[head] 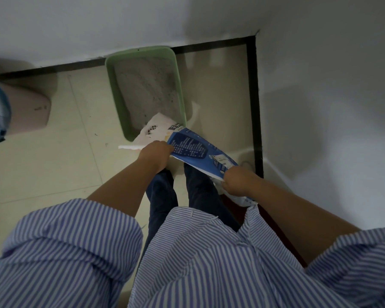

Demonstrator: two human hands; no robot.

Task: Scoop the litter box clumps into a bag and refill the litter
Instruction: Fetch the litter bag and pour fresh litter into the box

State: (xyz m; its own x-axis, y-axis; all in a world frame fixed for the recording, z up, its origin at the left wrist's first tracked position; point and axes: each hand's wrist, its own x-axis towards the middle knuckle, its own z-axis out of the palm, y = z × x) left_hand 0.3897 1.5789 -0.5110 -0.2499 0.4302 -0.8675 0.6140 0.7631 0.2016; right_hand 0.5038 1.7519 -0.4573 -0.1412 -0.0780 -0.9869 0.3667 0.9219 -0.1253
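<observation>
Gripping the litter bag (193,145) with 2 hands, left hand (157,151) pinched its side, right hand (236,180) clenched its bottom end; bag tilted, mouth over near end of green box (178,85) holding grey litter (146,85).

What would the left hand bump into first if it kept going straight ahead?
Probably the litter bag it already grips, then the green litter box beyond. The left hand points that way, though depth is hard to judge.

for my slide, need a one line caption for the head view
Both hands, left and right, tip a blue litter bag over the green litter box.
</observation>
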